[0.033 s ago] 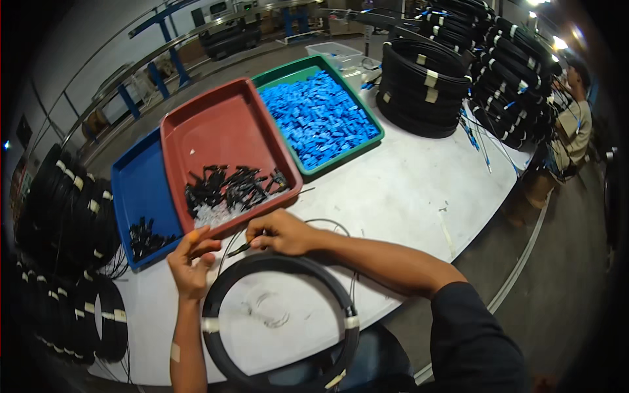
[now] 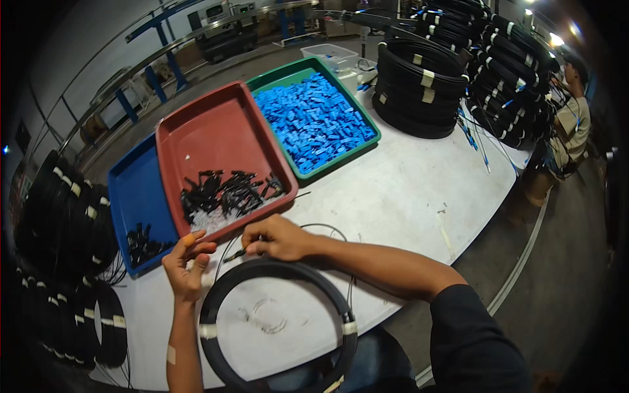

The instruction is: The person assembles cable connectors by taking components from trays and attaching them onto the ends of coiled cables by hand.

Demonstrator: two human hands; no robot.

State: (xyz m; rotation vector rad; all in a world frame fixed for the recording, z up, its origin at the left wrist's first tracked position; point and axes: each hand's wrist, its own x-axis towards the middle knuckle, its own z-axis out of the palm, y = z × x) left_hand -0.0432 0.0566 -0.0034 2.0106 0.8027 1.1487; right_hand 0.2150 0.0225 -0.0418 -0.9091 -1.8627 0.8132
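Note:
My right hand (image 2: 276, 237) pinches a small, dark cable connector (image 2: 234, 255) between thumb and fingers, its tip pointing left. Just left of it, my left hand (image 2: 187, 265) is raised with the thumb apart from half-bent fingers and nothing visible in them. An orange covering (image 2: 189, 240) wraps one of its fingertips. Below both hands lies a coil of black cable (image 2: 219, 288), bound with pale tape and reaching over the table's near edge. A thin cable end loops up from the coil and passes around my right hand.
Ahead stand a red tray (image 2: 209, 141) with black connector parts and clear pieces, a blue tray (image 2: 134, 183) with black parts, and a green tray (image 2: 341, 157) full of blue pieces. Cable coils (image 2: 419, 92) are stacked right and left (image 2: 59, 223). A person (image 2: 573, 121) is at far right.
The whole view has shifted slightly, so the trays appear a little lower and further left. Both hands keep nearly the same pose, the right still pinching the connector.

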